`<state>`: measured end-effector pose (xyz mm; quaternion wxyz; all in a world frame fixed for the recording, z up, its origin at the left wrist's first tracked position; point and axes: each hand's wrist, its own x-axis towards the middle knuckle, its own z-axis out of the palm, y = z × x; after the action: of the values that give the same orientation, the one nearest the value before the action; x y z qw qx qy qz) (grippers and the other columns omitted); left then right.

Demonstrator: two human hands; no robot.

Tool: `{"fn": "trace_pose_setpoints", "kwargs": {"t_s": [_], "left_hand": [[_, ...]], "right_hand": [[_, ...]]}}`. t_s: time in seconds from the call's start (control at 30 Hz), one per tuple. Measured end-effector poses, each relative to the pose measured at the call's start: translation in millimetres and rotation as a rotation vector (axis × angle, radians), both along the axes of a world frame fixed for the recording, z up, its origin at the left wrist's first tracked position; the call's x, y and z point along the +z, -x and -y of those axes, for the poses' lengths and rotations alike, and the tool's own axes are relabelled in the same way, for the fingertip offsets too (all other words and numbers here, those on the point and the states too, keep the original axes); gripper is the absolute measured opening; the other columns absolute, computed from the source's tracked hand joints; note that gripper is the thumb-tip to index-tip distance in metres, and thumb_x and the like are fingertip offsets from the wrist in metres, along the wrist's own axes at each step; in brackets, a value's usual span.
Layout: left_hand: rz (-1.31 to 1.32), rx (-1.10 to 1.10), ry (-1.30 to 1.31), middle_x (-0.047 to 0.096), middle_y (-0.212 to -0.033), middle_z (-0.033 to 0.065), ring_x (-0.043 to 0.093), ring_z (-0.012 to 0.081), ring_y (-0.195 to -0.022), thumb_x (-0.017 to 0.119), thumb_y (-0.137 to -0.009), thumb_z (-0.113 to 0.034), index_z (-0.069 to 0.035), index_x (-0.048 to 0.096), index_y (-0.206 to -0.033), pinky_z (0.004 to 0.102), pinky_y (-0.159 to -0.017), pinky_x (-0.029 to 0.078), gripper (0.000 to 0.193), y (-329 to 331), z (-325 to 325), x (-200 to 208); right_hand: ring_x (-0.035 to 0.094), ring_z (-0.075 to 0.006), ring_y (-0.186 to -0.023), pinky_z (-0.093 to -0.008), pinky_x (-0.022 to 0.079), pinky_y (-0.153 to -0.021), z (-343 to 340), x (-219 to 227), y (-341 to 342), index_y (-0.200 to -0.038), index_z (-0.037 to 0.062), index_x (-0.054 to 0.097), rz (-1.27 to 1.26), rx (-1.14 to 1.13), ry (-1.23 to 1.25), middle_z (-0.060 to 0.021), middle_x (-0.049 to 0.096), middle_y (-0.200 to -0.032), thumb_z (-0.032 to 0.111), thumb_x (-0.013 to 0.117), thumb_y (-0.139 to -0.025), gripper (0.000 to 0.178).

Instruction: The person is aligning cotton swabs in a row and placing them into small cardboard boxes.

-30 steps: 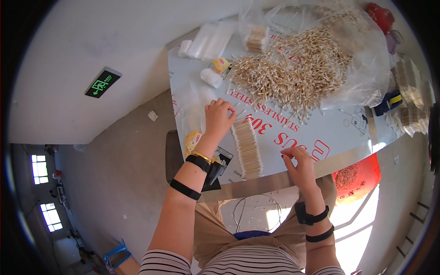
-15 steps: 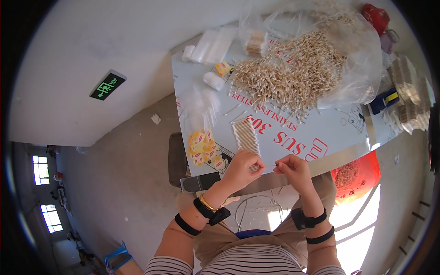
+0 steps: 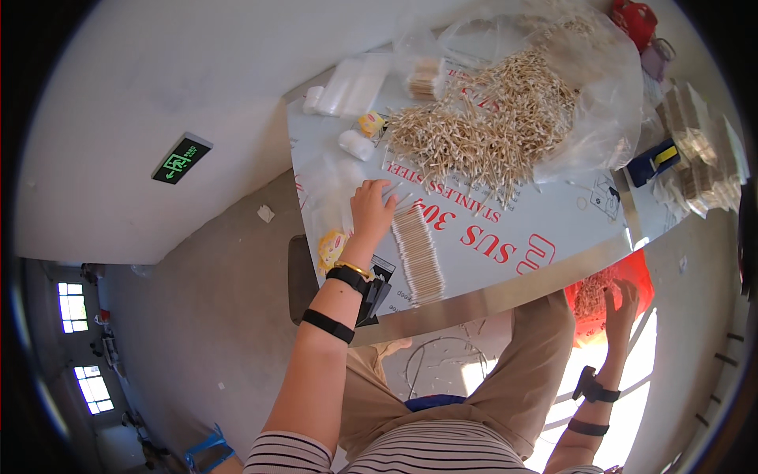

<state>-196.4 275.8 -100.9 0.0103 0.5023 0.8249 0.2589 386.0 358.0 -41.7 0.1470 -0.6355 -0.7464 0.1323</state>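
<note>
Trousers (image 3: 545,347), tan ones, fill the bottom of my view under a striped shirt (image 3: 426,454), and I'm live at this pale, printed surface (image 3: 474,272). Off the near edge, down on the right, a red bag (image 3: 643,268) shows small contents that I can't make out from here. Right hand (image 3: 622,304) is there at its mouth, thumb and fingers parted and curved; I see nothing between them.

Up on the surface, a neat row of cotton swabs (image 3: 420,257) lies side by side, slanting away from the near edge. Left hand (image 3: 371,220) is just beyond its far left corner, fingers bent downward near a couple of loose swabs (image 3: 404,199) (maddening angle, this: I can't tell whether those fingertips have hold of one). Yellow packets (image 3: 332,249) peek out just left of that wrist.

Farther out, a white bundle (image 3: 357,144) sits beside a small yellow packet (image 3: 371,122), and to their right sprawls the big loose pile of swabs (image 3: 489,126), spilling from a clear plastic bag (image 3: 612,118). Flat clear sleeves (image 3: 355,85) lie at the far left. Beyond, on the wall, a green exit sign (image 3: 181,158) glows.
</note>
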Motion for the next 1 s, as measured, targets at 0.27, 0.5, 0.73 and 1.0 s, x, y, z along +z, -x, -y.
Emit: {"fn": "trace_pose_setpoints", "kwargs": {"t_s": [0.27, 0.5, 0.73, 1.0], "left_hand": [[0.2, -0.133, 0.164, 0.069, -0.098, 0.004, 0.065, 0.0286, -0.096, 0.063, -0.094, -0.006, -0.016, 0.074, -0.101, 0.0454, -0.087, 0.043, 0.016, -22, -13, 0], [0.051, -0.114, 0.004, 0.069, -0.1, 0.0023, 0.064, 0.0264, -0.099, 0.067, -0.09, -0.003, -0.017, 0.073, -0.102, 0.0452, -0.092, 0.041, 0.021, -16, -13, 16], [0.136, -0.193, 0.01, 0.065, -0.103, 0.0012, 0.061, 0.0258, -0.106, 0.073, -0.085, -0.003, -0.019, 0.073, -0.102, 0.0453, -0.096, 0.039, 0.023, -28, -41, 20], [-0.178, -0.44, 0.044, 0.058, -0.101, 0.0002, 0.056, 0.0242, -0.105, 0.075, -0.081, -0.005, -0.021, 0.076, -0.094, 0.0425, -0.094, 0.039, 0.021, -14, -65, 20]], "right_hand": [[0.061, -0.0355, -0.117, -0.0444, 0.05, -0.1, 24, -10, 82, -0.113, 0.0011, 0.069, -0.249, 0.154, 0.069, -0.0165, 0.063, -0.125, 0.005, 0.067, -0.092, 0.021], [0.064, -0.0337, -0.108, -0.0431, 0.052, -0.094, 24, 1, 111, -0.108, 0.0003, 0.07, -0.339, 0.19, 0.091, -0.0167, 0.066, -0.118, 0.005, 0.066, -0.092, 0.018], [0.064, -0.0326, -0.105, -0.0432, 0.052, -0.089, 30, 3, 121, -0.104, 0.0038, 0.071, -0.338, 0.198, 0.083, -0.0136, 0.067, -0.11, 0.004, 0.065, -0.092, 0.014], [0.063, -0.0325, -0.102, -0.0427, 0.05, -0.09, 31, -2, 115, -0.102, 0.0032, 0.071, -0.352, 0.205, 0.111, -0.0125, 0.067, -0.106, 0.002, 0.065, -0.091, 0.012]]}}
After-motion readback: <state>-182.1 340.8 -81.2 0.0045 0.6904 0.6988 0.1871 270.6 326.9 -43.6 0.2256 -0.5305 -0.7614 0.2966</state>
